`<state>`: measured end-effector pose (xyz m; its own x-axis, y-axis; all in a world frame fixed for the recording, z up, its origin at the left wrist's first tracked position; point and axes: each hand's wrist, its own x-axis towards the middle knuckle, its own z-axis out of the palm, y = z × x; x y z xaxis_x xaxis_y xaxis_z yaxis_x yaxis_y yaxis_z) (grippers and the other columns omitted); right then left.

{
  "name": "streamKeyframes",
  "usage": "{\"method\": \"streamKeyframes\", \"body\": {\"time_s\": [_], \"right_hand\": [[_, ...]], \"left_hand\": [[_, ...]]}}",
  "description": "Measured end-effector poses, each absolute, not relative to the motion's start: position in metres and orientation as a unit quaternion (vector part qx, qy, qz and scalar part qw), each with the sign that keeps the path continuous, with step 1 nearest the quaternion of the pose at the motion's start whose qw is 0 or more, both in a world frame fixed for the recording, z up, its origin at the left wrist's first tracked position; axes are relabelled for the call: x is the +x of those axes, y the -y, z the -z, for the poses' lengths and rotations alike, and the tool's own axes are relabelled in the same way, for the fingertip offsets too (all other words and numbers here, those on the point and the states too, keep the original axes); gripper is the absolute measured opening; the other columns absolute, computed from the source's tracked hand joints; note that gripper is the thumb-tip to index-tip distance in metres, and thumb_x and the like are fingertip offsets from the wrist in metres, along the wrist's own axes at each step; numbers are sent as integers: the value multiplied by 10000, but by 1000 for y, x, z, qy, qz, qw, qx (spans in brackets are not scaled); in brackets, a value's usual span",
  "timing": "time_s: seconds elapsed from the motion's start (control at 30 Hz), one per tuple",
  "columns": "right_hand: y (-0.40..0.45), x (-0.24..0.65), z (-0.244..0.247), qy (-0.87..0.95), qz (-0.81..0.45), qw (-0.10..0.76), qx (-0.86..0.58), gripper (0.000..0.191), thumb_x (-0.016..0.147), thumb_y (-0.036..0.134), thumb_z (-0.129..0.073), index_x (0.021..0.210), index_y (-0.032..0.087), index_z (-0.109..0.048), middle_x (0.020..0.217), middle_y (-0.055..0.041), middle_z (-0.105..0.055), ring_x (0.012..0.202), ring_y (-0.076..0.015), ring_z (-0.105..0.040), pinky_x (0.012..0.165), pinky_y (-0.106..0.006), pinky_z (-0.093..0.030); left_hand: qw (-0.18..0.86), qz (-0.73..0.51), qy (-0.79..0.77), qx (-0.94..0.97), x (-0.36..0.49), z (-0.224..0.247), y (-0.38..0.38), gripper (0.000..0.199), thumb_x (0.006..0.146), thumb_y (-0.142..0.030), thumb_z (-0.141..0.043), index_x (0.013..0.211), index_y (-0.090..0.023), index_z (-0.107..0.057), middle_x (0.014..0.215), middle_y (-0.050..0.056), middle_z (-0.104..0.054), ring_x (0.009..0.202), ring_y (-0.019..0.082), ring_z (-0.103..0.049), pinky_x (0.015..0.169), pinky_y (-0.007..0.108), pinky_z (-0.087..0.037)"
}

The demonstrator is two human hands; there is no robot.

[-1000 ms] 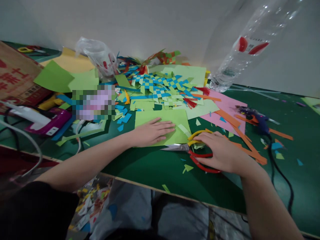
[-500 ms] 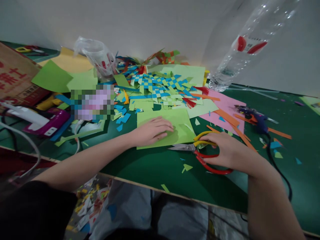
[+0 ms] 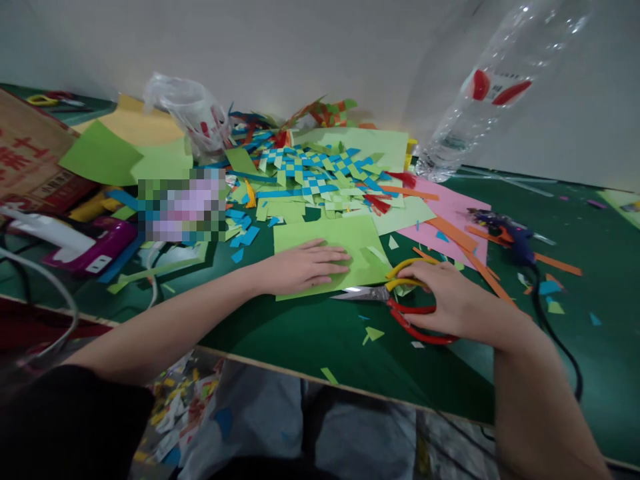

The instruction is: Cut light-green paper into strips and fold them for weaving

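Under my left hand (image 3: 305, 267) lies a light green sheet of paper (image 3: 345, 233), flat on the green tabletop. The fingers of that hand are stretched out and rest on the sheet. My right hand (image 3: 450, 297) grips scissors (image 3: 387, 293) with one yellow and one red handle. Their blades look closed and point left, along the sheet's near edge. A narrow pale green strip (image 3: 379, 255) lies on the sheet's right part. Just behind the sheet is a heap of woven blue and green paper strips (image 3: 315, 167).
A clear plastic bottle (image 3: 470, 120) leans at the back right. Pink paper (image 3: 463, 200), orange strips and a blue glue gun (image 3: 517, 241) with a black cord lie on the right. A purple device (image 3: 93, 247), cables and a printed brown box (image 3: 35, 157) crowd the left.
My left hand has flattened on the sheet, its fingers straighter. My right hand and the scissors have shifted slightly left.
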<state>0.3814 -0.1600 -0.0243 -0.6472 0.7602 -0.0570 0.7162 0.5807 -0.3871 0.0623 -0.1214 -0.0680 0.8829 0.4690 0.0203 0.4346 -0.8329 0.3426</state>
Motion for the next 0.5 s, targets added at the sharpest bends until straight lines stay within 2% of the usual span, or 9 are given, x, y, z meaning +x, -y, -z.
{"method": "streamKeyframes", "body": {"time_s": [0.2,0.3,0.5], "right_hand": [[162,371,22,887,-184,46,-420,354,841,412,-630,1133,213,-604,1151,-77,-687,1025,-266,-643,912,-453,-482],[161,369,25,891,-186,40,-413,368,844,426,-622,1135,201,-596,1156,-94,-683,1034,-281,-634,910,-465,-475],[158,369,30,903,-182,52,-385,351,844,403,-632,1138,214,-602,1179,-100,-683,1073,-291,-639,935,-468,-447]], "left_hand": [[169,-46,-239,955,64,68,122,432,1062,-294,-341,1469,-232,-469,1590,42,-378,1503,179,-283,1264,414,-87],[170,-41,-237,956,64,69,122,455,1049,-214,-316,1487,-241,-439,1593,35,-373,1507,169,-271,1265,420,-75],[163,-34,-228,959,62,70,121,494,1018,-139,-319,1498,-212,-411,1604,43,-350,1512,166,-254,1266,422,-62]]}}
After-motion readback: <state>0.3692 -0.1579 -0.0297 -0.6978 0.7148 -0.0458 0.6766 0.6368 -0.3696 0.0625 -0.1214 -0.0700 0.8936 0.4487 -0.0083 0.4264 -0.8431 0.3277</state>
